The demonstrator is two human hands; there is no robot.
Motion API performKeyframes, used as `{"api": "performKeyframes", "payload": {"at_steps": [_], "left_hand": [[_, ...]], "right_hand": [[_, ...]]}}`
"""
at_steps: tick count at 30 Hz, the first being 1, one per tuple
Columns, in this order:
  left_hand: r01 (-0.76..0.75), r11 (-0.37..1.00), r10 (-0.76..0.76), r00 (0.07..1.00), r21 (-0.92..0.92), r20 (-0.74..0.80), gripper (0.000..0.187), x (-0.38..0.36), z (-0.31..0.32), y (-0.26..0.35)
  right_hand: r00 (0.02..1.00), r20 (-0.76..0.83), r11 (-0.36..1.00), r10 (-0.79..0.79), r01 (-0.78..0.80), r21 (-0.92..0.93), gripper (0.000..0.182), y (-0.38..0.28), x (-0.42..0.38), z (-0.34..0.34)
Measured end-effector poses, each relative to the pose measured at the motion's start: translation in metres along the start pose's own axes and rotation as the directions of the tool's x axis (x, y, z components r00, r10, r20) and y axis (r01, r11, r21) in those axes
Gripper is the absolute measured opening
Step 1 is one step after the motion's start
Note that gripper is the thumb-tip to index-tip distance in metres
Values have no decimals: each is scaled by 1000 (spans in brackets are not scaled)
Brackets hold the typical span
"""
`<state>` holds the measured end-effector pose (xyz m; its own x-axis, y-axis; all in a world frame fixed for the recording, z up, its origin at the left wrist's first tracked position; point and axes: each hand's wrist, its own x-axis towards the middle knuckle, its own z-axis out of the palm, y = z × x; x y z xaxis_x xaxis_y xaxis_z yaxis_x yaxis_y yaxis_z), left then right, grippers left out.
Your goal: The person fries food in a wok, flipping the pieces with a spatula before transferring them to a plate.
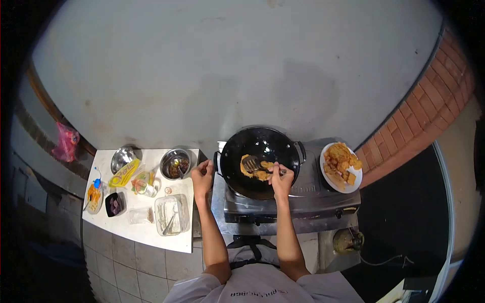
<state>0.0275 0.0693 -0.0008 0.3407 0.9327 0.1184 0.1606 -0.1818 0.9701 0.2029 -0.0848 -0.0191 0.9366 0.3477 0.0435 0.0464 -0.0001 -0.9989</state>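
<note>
My right hand (281, 180) is closed round the handle of a slotted spatula (250, 163). The spatula's blade lies over golden-brown food (246, 170) in the black wok (237, 144), which sits on the left side of a gas stove (303, 189). Some of that food is hidden by the blade and my fingers. Just left of the wok's left handle (217, 163), my left hand (202, 175) hangs with its fingers curled together, and no object shows in it.
A plate of fried food (341, 169) is on the stove's right. The white table (177, 243) at left carries a steel bowl of dark sauce (175, 164), another steel bowl (125, 158), a yellow packet (124, 174), a plastic container (171, 215) and a black bowl (115, 204). A gas cylinder (347, 241) stands below.
</note>
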Motion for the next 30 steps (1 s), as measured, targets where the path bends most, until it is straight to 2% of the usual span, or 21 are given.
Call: {"api": "performKeyframes", "payload": {"at_steps": [2,4,6,7,8,10,12,15,20,22,28,30], "left_hand": [[-17,1000,17,999,-4,31,30,4,3,-8],[-7,999,9,998,-41,57,30,9,6,-20],[5,999,-1,997,-48,79,30,12,7,-25],[59,998,-57,991,-10,123,37,14,5,-24],[52,999,-50,989,-9,141,37,17,4,-21],[26,1000,-27,994,3,105,35,20,3,-16],[35,999,-36,992,4,118,34,21,4,-13],[-25,999,28,996,-27,89,31,20,8,-13],[-49,999,49,994,0,99,29,21,11,-19],[-13,1000,14,993,-5,116,30,17,13,-15],[-79,997,76,991,21,113,32,18,15,-15],[-79,996,74,991,35,107,32,17,13,-12]], "right_hand": [[995,76,995,-63,57,88,21,5,-6,0],[996,87,999,-22,26,-44,18,9,-14,-2],[990,97,990,-105,113,-83,19,15,-21,-3],[990,58,985,-128,134,-109,19,17,-25,-1],[991,38,985,-128,132,-108,19,18,-26,1],[974,2,955,-226,222,-197,18,11,-28,7],[976,-2,960,-219,215,-181,19,10,-28,9],[954,5,938,-298,294,-185,22,13,-25,12],[963,41,946,-266,269,-182,22,13,-23,10],[960,55,945,-273,278,-174,21,13,-22,7],[951,54,933,-304,308,-184,20,18,-16,7],[960,78,940,-269,280,-196,20,17,-14,5]]}}
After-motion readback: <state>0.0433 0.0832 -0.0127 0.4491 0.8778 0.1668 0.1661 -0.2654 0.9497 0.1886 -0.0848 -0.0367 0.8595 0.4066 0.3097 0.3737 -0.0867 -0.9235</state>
